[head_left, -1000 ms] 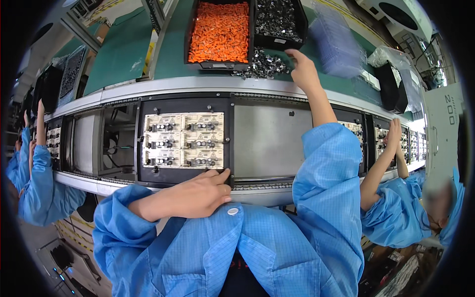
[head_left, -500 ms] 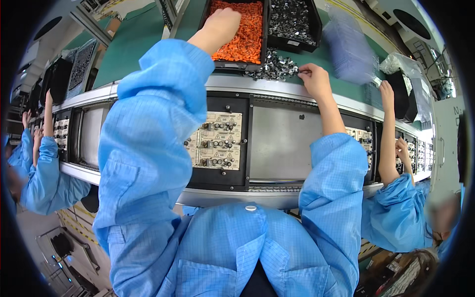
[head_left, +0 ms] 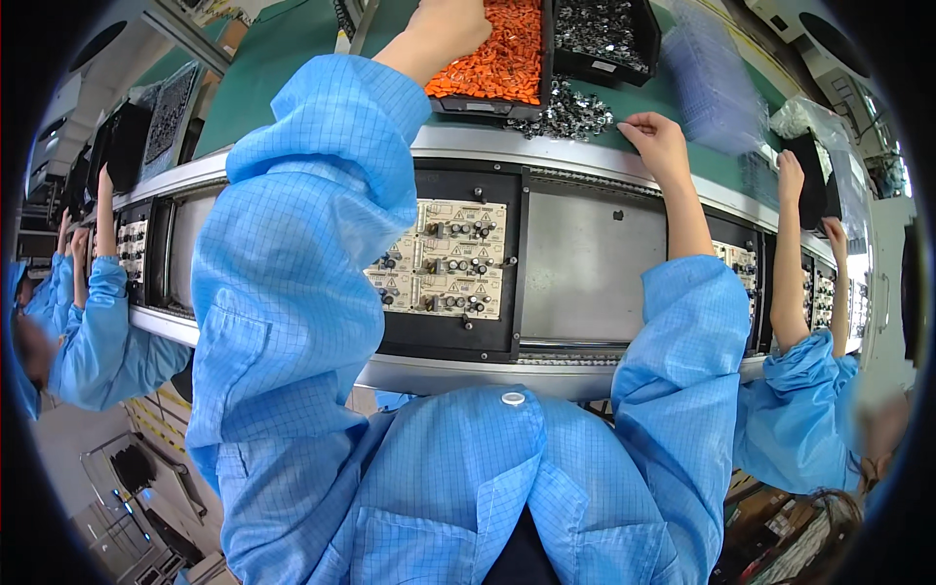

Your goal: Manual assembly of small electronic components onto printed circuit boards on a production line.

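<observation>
My left hand (head_left: 451,31) is over the left side of a black bin (head_left: 483,106) of small orange parts (head_left: 502,63). The picture's top edge cuts it off, and its fingers are hidden. My right hand (head_left: 661,144) is closed in a pinch, thumb against forefinger, just right of a loose pile of small shiny metal parts (head_left: 567,114); whatever it pinches is too small to make out. Below my left forearm, cream circuit boards (head_left: 460,258) with small mounted components sit in a black carrier (head_left: 444,336) on the conveyor line, partly covered by my sleeve.
A second black bin (head_left: 604,66) holds dark and silvery metal parts. Stacked clear plastic trays (head_left: 720,83) stand to its right on the green worktop (head_left: 255,83). Co-workers in blue reach over the line at left and right; one co-worker's hand (head_left: 791,177) is near a black bin.
The view has shifted, so the bench and boards appear farther right and higher. My right hand stays pinched beside the pile. The right-hand co-worker's farther hand has risen from the boards.
</observation>
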The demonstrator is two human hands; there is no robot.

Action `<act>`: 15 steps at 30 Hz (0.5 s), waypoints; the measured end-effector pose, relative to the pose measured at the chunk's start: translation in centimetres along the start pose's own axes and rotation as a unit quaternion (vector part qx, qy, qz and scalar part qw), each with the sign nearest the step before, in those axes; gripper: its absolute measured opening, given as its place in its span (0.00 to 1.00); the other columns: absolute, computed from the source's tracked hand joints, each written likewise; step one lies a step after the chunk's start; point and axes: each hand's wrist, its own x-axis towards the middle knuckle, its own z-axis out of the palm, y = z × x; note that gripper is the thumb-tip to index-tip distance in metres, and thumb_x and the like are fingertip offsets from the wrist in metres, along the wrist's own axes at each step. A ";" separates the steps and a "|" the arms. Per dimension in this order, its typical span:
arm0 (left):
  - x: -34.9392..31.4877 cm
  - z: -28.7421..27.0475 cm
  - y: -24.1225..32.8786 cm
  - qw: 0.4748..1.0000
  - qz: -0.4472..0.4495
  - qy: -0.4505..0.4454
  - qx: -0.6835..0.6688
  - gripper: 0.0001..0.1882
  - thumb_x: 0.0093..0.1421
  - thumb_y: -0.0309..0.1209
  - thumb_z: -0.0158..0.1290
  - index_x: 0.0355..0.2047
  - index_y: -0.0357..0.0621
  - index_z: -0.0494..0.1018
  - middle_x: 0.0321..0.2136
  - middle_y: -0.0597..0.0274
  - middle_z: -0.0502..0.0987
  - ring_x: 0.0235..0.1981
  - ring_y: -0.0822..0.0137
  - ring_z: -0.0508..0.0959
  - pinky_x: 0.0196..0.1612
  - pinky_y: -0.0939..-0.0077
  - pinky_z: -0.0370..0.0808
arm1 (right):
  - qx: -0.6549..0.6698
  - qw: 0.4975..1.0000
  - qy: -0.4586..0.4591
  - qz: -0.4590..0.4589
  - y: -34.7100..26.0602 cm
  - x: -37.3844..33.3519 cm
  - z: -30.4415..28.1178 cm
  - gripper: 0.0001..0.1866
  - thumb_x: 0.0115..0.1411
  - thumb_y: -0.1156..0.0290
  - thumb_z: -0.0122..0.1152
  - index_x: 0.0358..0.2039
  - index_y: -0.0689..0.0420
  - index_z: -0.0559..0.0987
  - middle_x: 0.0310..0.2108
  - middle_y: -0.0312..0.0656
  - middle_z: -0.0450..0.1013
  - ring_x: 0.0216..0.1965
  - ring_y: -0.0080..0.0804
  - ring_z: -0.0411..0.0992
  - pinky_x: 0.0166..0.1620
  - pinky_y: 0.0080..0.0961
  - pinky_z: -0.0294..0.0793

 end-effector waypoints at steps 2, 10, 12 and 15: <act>0.3 0.4 -0.1 1.000 -0.018 0.002 -0.002 0.07 0.48 0.26 0.55 0.20 0.34 0.78 0.24 0.40 0.79 0.31 0.43 0.81 0.37 0.55 0.79 | -0.014 1.000 -0.001 0.013 -0.5 -0.2 -0.2 0.12 0.53 0.67 0.69 0.34 0.62 0.82 0.26 0.38 0.78 0.28 0.22 0.74 0.35 0.20 0.73; -0.5 0.5 -1.2 0.986 0.048 0.061 -0.149 0.06 0.48 0.27 0.55 0.22 0.36 0.79 0.26 0.42 0.80 0.32 0.43 0.80 0.40 0.55 0.79 | -0.010 1.000 0.016 -0.001 -0.6 -0.4 -0.1 0.12 0.60 0.65 0.64 0.35 0.62 0.82 0.24 0.34 0.75 0.26 0.19 0.69 0.34 0.18 0.71; -0.6 1.2 -1.6 0.957 0.142 0.160 -0.196 0.06 0.49 0.28 0.55 0.23 0.37 0.79 0.27 0.42 0.80 0.33 0.44 0.80 0.40 0.55 0.78 | 0.013 0.999 0.030 0.015 -1.3 -0.6 -0.2 0.13 0.63 0.64 0.61 0.36 0.62 0.82 0.24 0.33 0.73 0.26 0.18 0.68 0.33 0.18 0.70; 0.8 1.0 0.1 0.994 0.051 0.030 -0.088 0.07 0.49 0.28 0.56 0.25 0.37 0.79 0.29 0.41 0.80 0.35 0.44 0.80 0.42 0.55 0.78 | 0.126 0.990 -0.032 0.055 -4.3 -2.7 -1.4 0.13 0.65 0.64 0.59 0.38 0.62 0.81 0.24 0.33 0.72 0.27 0.18 0.67 0.33 0.17 0.70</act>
